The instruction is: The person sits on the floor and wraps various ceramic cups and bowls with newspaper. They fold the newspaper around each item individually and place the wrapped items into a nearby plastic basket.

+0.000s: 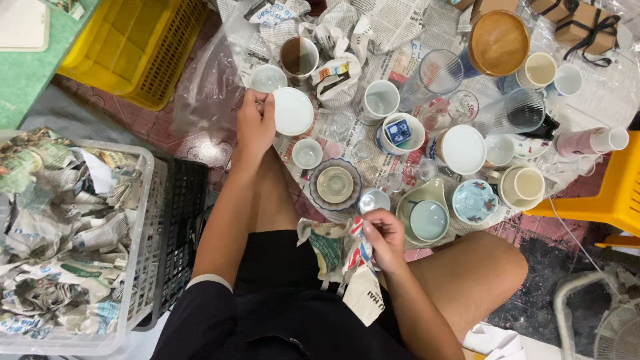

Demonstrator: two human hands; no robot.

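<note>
My left hand [255, 125] reaches forward over the floor and grips the edge of a white round dish [293, 111], beside a white cup [267, 78]. My right hand [383, 237] stays near my lap and pinches a crumpled piece of newspaper wrapping [340, 252] that hangs over my thigh. Just ahead of that hand sit a small cup [373, 199] and a stack of saucers with a bowl [335, 185].
Many cups, bowls and glasses [440, 73] stand on spread newspaper [393, 27]. A clear bin of wrapped bundles [60, 233] and a black crate [175, 227] sit at my left. A yellow basket [133, 47] is far left, a yellow stool [617, 187] right, a fan [613, 327] at bottom right.
</note>
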